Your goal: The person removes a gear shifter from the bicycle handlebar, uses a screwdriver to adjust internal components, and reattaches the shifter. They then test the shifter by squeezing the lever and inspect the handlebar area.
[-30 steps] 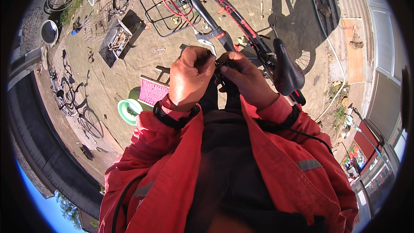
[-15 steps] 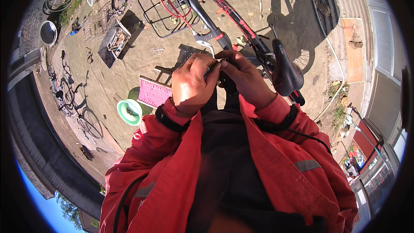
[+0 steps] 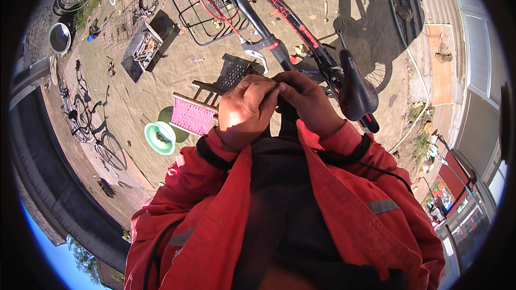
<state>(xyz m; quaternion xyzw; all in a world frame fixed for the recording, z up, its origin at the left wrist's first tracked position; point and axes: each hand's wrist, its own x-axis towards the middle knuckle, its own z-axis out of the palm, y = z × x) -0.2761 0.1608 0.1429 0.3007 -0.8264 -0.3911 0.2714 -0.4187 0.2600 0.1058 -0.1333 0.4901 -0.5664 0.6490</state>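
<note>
My left hand [image 3: 244, 113] and my right hand [image 3: 306, 102] meet in front of my body, fingers closed, thumbs and fingertips pinched on a small dark piece I cannot make out, mostly hidden by them. Just beyond them is a black-and-red bicycle [image 3: 301, 35]. Its silver brake lever [image 3: 256, 55] and black handlebar grip [image 3: 279, 52] sit right above my hands, with red cables [image 3: 231, 21] curving up from the lever. The black saddle [image 3: 357, 91] is to the right of my right hand.
A pink woven stool [image 3: 191, 115], green tub [image 3: 159, 138] and metal toolbox [image 3: 142, 51] lie leftward. Bicycles [image 3: 86, 115] stand far left, near a bucket [image 3: 60, 37]. A black wire basket [image 3: 199, 8] is behind the handlebar. A pale hose [image 3: 408, 48] runs along the right.
Both hands have moved down, away from the brake lever, and my left fingers have curled over. The dark piece between them is more covered.
</note>
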